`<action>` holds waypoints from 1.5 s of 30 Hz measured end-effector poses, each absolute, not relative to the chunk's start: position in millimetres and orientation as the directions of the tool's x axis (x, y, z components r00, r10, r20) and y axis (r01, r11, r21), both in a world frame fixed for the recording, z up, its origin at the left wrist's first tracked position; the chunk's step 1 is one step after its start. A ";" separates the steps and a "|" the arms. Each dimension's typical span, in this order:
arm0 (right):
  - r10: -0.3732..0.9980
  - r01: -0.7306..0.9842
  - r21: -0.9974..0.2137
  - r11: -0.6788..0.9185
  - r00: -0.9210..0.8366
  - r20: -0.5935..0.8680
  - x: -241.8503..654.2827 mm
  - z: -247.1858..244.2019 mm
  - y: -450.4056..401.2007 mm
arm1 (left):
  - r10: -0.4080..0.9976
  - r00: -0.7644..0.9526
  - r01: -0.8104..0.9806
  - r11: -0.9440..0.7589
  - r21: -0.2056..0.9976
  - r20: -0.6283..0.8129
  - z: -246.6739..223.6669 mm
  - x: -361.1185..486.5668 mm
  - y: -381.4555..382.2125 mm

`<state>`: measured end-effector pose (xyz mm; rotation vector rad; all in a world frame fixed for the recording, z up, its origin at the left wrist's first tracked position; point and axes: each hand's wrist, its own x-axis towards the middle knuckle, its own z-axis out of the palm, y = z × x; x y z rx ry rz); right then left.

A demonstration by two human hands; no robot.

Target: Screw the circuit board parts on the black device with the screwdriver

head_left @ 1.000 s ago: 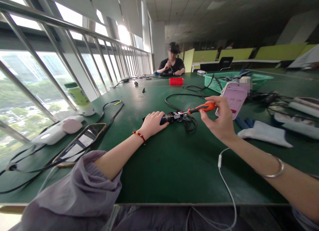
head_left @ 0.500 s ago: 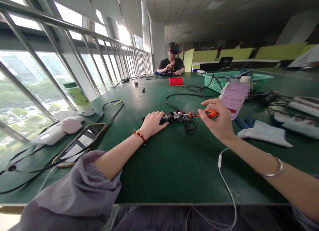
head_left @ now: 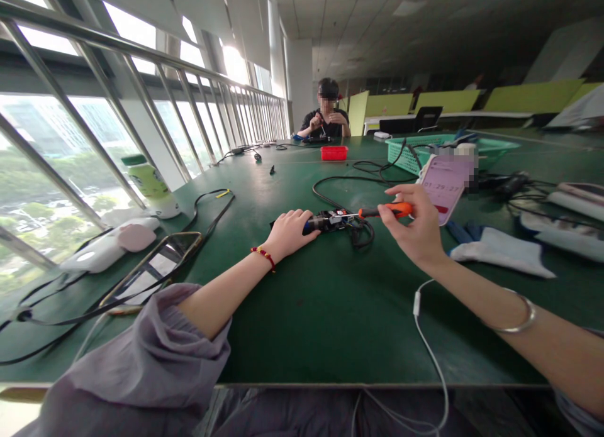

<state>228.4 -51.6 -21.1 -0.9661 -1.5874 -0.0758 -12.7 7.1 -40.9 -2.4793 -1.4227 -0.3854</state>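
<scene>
My left hand (head_left: 291, 231) is wrapped over the near-left end of a black device with a blue band (head_left: 325, 222) lying on the green table. Small metal and black parts show at the device's right end, and a black cable loops beside it. In my right hand (head_left: 415, 226) is an orange-and-black screwdriver (head_left: 387, 210), pinched by the handle between thumb and fingers. Its thin shaft points left, with the tip at the device's exposed parts; whether it sits in a screw is too small to tell.
A phone showing a timer (head_left: 446, 184) leans on a green basket (head_left: 401, 157). Beyond stands a red box (head_left: 334, 153), with a co-worker (head_left: 325, 116) at the far end. Leftward are a bottle (head_left: 151, 188), another phone (head_left: 155, 270) and a strap. A white cable (head_left: 427, 342) hangs over the near edge.
My right hand's fingers have shifted slightly on the screwdriver handle, while my left hand stays on the device. The co-worker's hands have risen a little.
</scene>
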 end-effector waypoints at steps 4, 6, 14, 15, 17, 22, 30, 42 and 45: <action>0.454 0.598 -0.403 0.693 0.072 0.888 227.8 -20.2 -51.2 | 0.805 0.480 0.872 -0.482 -0.088 0.348 -41.2 -13.2 7.5; 0.529 0.603 -0.450 0.658 0.055 0.847 227.4 -20.4 -52.2 | 0.801 0.484 0.869 -0.486 -0.091 0.353 -41.3 -13.5 7.4; 0.444 0.571 -0.402 0.716 0.073 0.893 227.5 -20.2 -51.6 | 0.785 0.489 0.861 -0.504 -0.065 0.381 -42.6 -14.6 8.7; 0.477 0.574 -0.421 0.703 0.060 0.877 227.6 -20.3 -51.7 | 0.782 0.490 0.859 -0.508 -0.062 0.384 -42.9 -14.8 9.0; 0.563 0.594 -0.470 0.652 0.035 0.826 227.9 -20.9 -52.3 | 0.779 0.491 0.857 -0.513 -0.052 0.390 -43.1 -15.3 9.3; 0.483 0.588 -0.423 0.689 0.063 0.873 227.8 -21.6 -51.8 | 0.779 0.488 0.854 -0.520 -0.030 0.394 -42.9 -16.4 9.1; 0.589 0.584 -0.497 0.642 0.039 0.807 226.6 -23.1 -52.8 | 0.782 0.496 0.854 -0.518 -0.048 0.379 -42.5 -15.4 9.4; 0.612 0.547 -0.538 0.642 0.057 0.789 227.6 -21.3 -51.0 | 0.791 0.495 0.858 -0.509 -0.061 0.359 -39.9 -14.5 9.0; 0.478 0.530 -0.450 0.719 0.093 0.873 227.0 -21.5 -48.9 | 0.792 0.491 0.861 -0.505 -0.065 0.363 -41.1 -14.6 10.0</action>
